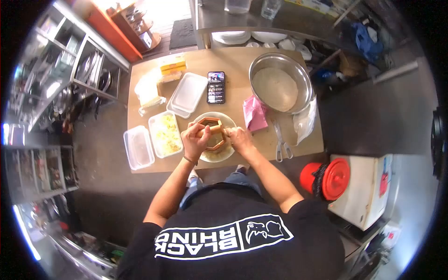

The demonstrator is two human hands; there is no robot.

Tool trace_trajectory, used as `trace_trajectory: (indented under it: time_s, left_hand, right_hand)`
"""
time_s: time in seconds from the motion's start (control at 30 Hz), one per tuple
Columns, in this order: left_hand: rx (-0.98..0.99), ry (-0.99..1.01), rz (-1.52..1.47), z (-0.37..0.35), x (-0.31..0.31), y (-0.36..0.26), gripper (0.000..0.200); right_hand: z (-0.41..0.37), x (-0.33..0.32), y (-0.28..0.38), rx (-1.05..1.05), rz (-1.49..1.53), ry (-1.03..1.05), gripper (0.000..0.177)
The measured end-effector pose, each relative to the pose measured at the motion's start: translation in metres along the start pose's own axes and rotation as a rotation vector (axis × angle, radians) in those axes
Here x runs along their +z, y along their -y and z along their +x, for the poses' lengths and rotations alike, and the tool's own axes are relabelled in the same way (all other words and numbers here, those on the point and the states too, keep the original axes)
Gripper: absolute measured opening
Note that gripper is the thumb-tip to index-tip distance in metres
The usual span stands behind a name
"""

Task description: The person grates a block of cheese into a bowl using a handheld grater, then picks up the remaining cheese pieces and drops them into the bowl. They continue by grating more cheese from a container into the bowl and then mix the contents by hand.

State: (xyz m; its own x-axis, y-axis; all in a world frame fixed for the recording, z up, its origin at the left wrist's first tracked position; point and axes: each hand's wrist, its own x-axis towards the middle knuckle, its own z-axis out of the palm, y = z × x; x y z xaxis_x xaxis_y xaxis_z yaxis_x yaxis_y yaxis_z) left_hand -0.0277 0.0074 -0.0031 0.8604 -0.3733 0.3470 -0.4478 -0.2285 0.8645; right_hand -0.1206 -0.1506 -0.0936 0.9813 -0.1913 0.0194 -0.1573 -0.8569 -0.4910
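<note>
A wooden hexagonal frame (pixel 215 148) is held tilted over a round pale bowl (pixel 232 122). My left hand (pixel 195 139) closes round a rounded wooden piece at the frame's left side. On the right edge of the frame, the curled fingers of my right hand (pixel 239 140) grip it. The bowl's contents are partly hidden by the frame and my hands. Left of the bowl stands a plastic container (pixel 156 128) of yellowish shredded food (pixel 171 133). A pink packet (pixel 255 114) lies to the right of the bowl.
A large steel bowl (pixel 305 74) holds pale dough or flour (pixel 275 88). A phone (pixel 216 87), two stacked plastic pieces (pixel 188 93), another clear container (pixel 138 147), a yellow box (pixel 172 64), tongs (pixel 280 140) and a plastic bag (pixel 305 122) lie on the table (pixel 233 60). A red bin (pixel 333 179) stands right.
</note>
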Motion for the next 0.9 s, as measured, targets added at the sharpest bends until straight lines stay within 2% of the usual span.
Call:
trace_trajectory:
  time_s: [0.1,0.2,0.23,0.3,0.37,0.43,0.57,0.63,0.67,0.73,0.83,0.9]
  left_hand:
    - [-0.012,0.005,-0.019,0.002,-0.002,-0.006,0.015]
    - [-0.010,0.026,-0.004,0.001,-0.006,0.000,0.018]
    - [-0.047,-0.041,-0.015,0.002,-0.004,0.000,0.018]
    - [-0.008,0.003,-0.042,0.002,-0.009,-0.006,0.020]
    - [-0.031,-0.008,-0.036,-0.001,-0.010,-0.006,0.022]
    - [0.020,-0.006,-0.023,0.002,-0.010,-0.007,0.022]
    - [-0.014,0.017,-0.073,0.002,-0.012,-0.009,0.022]
    - [0.018,-0.021,-0.081,0.003,-0.011,-0.008,0.019]
    - [0.046,-0.059,-0.092,0.002,-0.010,-0.008,0.017]
    - [0.040,-0.009,-0.081,0.002,-0.013,-0.009,0.018]
    - [0.019,0.026,-0.059,0.003,-0.014,-0.009,0.018]
    - [0.014,0.026,-0.054,0.003,-0.013,-0.008,0.017]
  right_hand:
    - [0.000,0.002,-0.002,-0.039,-0.056,0.088,0.009]
    - [0.005,-0.050,0.025,-0.027,-0.040,0.106,0.009]
    - [0.006,-0.067,0.036,-0.079,-0.075,0.153,0.009]
    - [-0.001,-0.086,0.054,-0.065,0.004,-0.040,0.012]
    - [-0.001,-0.079,0.056,-0.060,-0.037,0.019,0.016]
    - [0.002,-0.058,0.048,0.105,-0.044,0.083,0.017]
    - [0.009,-0.019,0.023,0.087,-0.094,0.110,0.015]
    - [0.013,-0.016,0.021,0.057,-0.014,0.106,0.011]
    - [0.011,-0.019,0.017,0.061,-0.015,0.107,0.011]
    - [0.014,-0.044,0.032,0.081,-0.157,0.270,0.010]
    - [0.008,-0.080,0.053,-0.019,-0.098,0.156,0.011]
    - [0.006,-0.081,0.054,-0.053,-0.111,0.144,0.012]
